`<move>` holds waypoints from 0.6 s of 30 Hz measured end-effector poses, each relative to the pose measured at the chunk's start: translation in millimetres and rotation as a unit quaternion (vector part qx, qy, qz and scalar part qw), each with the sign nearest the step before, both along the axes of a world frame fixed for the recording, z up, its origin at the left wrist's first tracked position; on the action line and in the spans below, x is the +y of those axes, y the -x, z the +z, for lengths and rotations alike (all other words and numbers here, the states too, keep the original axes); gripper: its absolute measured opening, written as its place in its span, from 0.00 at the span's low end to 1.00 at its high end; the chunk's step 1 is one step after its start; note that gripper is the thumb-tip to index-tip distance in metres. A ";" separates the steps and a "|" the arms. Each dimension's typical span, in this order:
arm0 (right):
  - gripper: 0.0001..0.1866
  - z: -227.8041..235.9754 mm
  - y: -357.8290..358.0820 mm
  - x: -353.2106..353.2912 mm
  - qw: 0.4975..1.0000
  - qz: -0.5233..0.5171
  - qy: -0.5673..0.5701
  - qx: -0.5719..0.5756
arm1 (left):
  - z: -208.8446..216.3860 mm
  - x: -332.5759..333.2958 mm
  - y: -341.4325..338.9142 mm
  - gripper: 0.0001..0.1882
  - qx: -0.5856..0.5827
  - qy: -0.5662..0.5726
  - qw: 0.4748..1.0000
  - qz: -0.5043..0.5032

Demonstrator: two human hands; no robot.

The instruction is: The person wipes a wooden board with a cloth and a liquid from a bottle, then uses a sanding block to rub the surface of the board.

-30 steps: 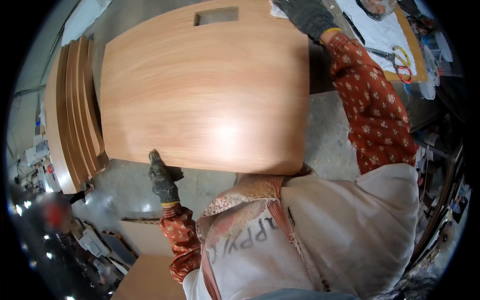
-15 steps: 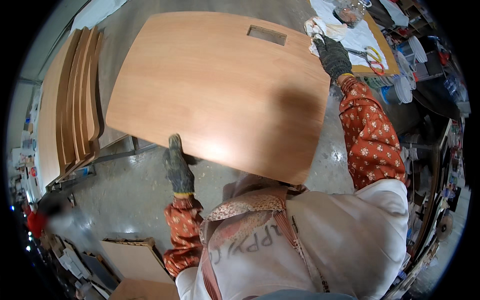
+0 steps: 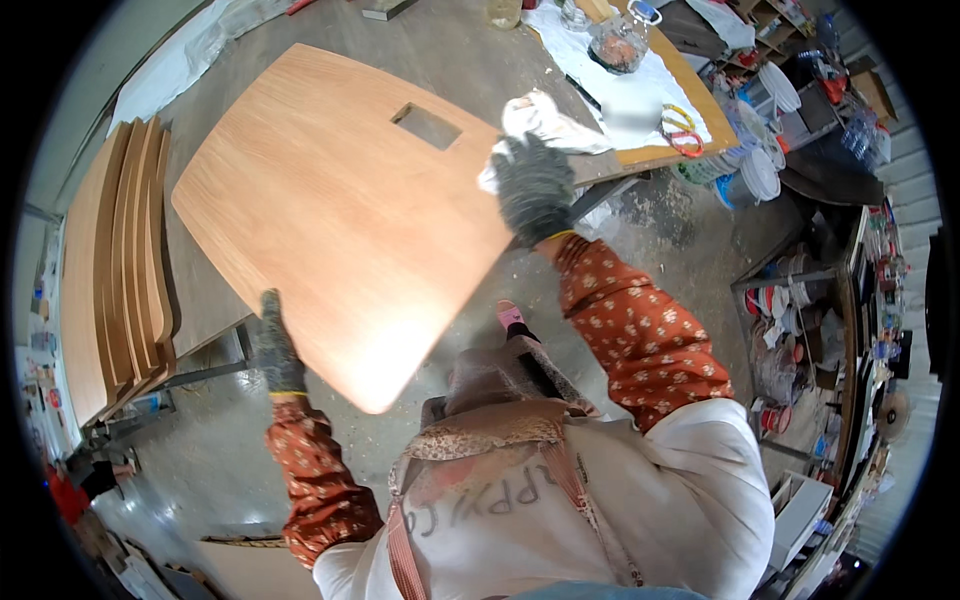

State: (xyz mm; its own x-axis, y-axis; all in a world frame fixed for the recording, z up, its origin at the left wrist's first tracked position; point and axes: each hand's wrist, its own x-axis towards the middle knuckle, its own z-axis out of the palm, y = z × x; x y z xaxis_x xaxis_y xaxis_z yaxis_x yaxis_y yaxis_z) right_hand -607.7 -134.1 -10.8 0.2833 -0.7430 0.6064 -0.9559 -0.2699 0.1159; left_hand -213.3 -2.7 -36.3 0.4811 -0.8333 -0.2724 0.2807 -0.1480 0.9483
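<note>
A light-brown wooden panel (image 3: 330, 220) with rounded corners and a rectangular cut-out lies turned at an angle over the table, its near corner jutting past the edge toward me. My left hand (image 3: 278, 350), in a dark grey glove, grips its near left edge, thumb up against the rim and the other fingers hidden beneath. At the right edge, by the cut-out, my gloved right hand (image 3: 537, 190) is closed on a crumpled white rag (image 3: 545, 120). The rag bunches out around the fingers against the panel's side.
Several curved wooden panels (image 3: 115, 270) stand stacked at the table's left. Back right, a white sheet (image 3: 570, 50) carries a clear jar (image 3: 620, 45) and scissors (image 3: 682, 130). White buckets (image 3: 760, 178) and a cluttered shelf (image 3: 850, 330) stand on the right. The table (image 3: 400, 70) is grey-brown.
The panel has turned clockwise, its near right corner swinging left and toward me. My right hand has come left and nearer with the rag. My left hand still grips the near edge.
</note>
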 end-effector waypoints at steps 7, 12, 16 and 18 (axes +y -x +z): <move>0.35 74.1 20.6 -64.0 0.907 0.262 -0.262 -0.202 | -16.2 48.6 -40.9 0.23 -0.764 0.061 0.630 -0.130; 0.39 154.0 128.4 -173.1 0.966 0.115 -0.228 -0.048 | -17.8 103.2 3.3 0.22 -0.584 -0.100 0.802 -0.075; 0.36 171.4 184.1 -276.3 0.988 -0.042 -0.072 0.128 | -10.4 118.8 14.2 0.21 -0.719 -0.137 0.674 -0.100; 0.37 161.5 190.6 -315.8 0.981 -0.011 -0.074 0.177 | -8.8 129.7 19.6 0.21 -0.743 -0.094 0.657 -0.089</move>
